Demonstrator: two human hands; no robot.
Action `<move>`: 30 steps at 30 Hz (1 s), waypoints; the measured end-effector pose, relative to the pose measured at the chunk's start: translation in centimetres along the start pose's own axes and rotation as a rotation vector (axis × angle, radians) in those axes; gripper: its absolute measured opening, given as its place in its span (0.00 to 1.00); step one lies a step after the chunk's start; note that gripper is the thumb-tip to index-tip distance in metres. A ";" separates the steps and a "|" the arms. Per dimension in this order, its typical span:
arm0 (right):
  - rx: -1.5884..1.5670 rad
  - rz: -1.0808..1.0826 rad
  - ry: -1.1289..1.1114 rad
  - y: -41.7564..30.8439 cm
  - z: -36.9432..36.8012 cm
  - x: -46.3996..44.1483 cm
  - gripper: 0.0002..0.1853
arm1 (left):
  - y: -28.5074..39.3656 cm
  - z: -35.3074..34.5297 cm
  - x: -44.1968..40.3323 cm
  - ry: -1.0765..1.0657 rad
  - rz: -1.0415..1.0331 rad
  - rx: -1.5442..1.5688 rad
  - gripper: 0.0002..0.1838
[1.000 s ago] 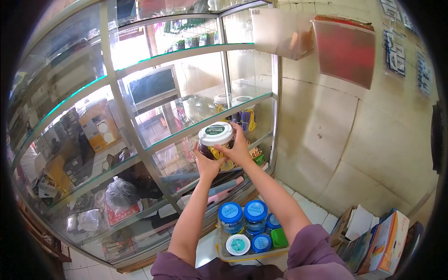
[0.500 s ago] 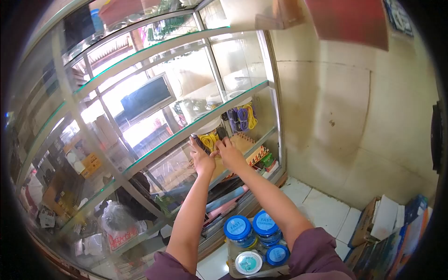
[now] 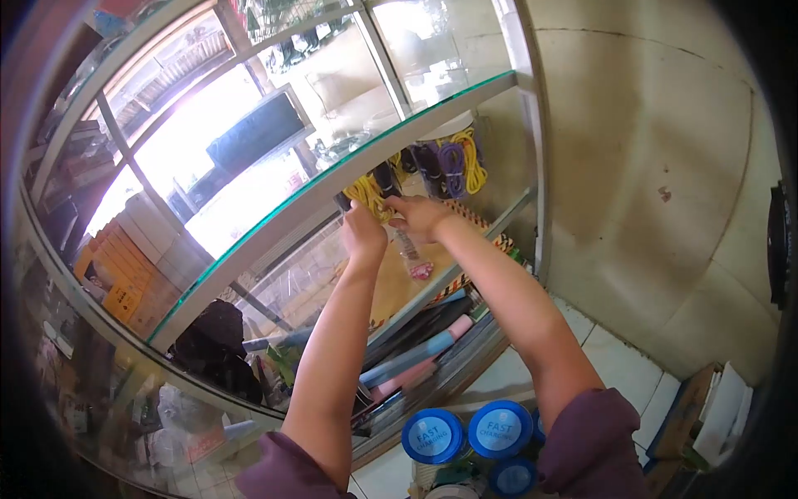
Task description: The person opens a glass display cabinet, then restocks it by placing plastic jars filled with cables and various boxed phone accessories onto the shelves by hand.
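Observation:
Inside the glass display cabinet, a clear jar of coiled yellow and black cables (image 3: pixel 363 190) stands on the lower shelf. Its top is hidden behind the rail of the shelf above. My left hand (image 3: pixel 363 233) grips the jar's near left side, fingers closed against it. From the right, my right hand (image 3: pixel 418 219) holds the same jar with bent fingers, some of them hidden. Just beyond to the right is another jar with purple and yellow cables (image 3: pixel 455 166). A small clear packet with a reddish end (image 3: pixel 418 268) lies below my right hand.
A green-edged glass shelf (image 3: pixel 274 214) crosses above my forearms. Rolled tubes (image 3: pixel 416 353) lie at the cabinet's base. Near my body are blue-lidded jars (image 3: pixel 499 428). Boxes and papers (image 3: pixel 706 416) lean at the lower right, by the wall (image 3: pixel 640 166).
My view has moved closer to the cabinet and turned. Both hands stay at the cable jar and look further under the shelf rail. The small packet has come into sight.

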State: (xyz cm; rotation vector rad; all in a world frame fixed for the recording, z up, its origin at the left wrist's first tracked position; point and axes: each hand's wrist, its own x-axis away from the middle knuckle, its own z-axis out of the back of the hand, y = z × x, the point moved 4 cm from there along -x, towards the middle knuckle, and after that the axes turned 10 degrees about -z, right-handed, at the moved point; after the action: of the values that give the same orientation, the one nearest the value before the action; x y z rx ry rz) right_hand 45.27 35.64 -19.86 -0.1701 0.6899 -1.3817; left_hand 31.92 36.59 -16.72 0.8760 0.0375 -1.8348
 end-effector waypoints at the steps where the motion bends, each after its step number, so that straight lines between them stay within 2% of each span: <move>1: 0.112 -0.014 -0.022 -0.1 0.5 0.6 0.24 | -0.3 -0.8 0.0 0.032 -0.073 -0.021 0.18; 2: 0.221 -0.028 -0.041 0.0 0.5 0.7 0.24 | -0.6 -1.6 0.0 0.063 -0.149 -0.045 0.19; 3: 0.183 -0.033 -0.028 0.2 0.3 0.4 0.24 | -0.2 -1.5 0.8 0.043 -0.163 -0.034 0.22; 6: 0.188 -0.046 0.025 0.4 -0.2 0.1 0.24 | -0.9 -2.2 0.9 0.106 -0.197 0.021 0.21; 16: 0.221 -0.093 0.025 0.3 -0.9 -0.2 0.22 | -1.2 -1.9 1.5 0.117 -0.142 0.091 0.20; 19: 0.272 -0.075 0.054 0.4 -1.4 -0.4 0.25 | -1.6 -1.7 1.7 0.141 -0.202 0.069 0.21; 24: 0.400 -0.132 -0.020 0.4 -1.9 -0.9 0.29 | -1.5 -1.6 1.8 0.056 -0.193 0.024 0.26; 28: 0.358 -0.223 -0.013 0.3 -2.2 -1.2 0.31 | -1.1 -1.8 1.8 0.034 -0.223 -0.046 0.26; 30: 0.361 -0.254 0.016 -0.1 -2.1 -1.3 0.31 | -1.1 -2.0 1.7 -0.019 -0.160 -0.076 0.26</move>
State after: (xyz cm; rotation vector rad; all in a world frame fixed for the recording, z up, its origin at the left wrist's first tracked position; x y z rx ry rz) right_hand 44.03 37.40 -21.10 0.0429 0.4312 -1.7285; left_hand 31.80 36.58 -19.57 0.8222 0.1690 -1.9770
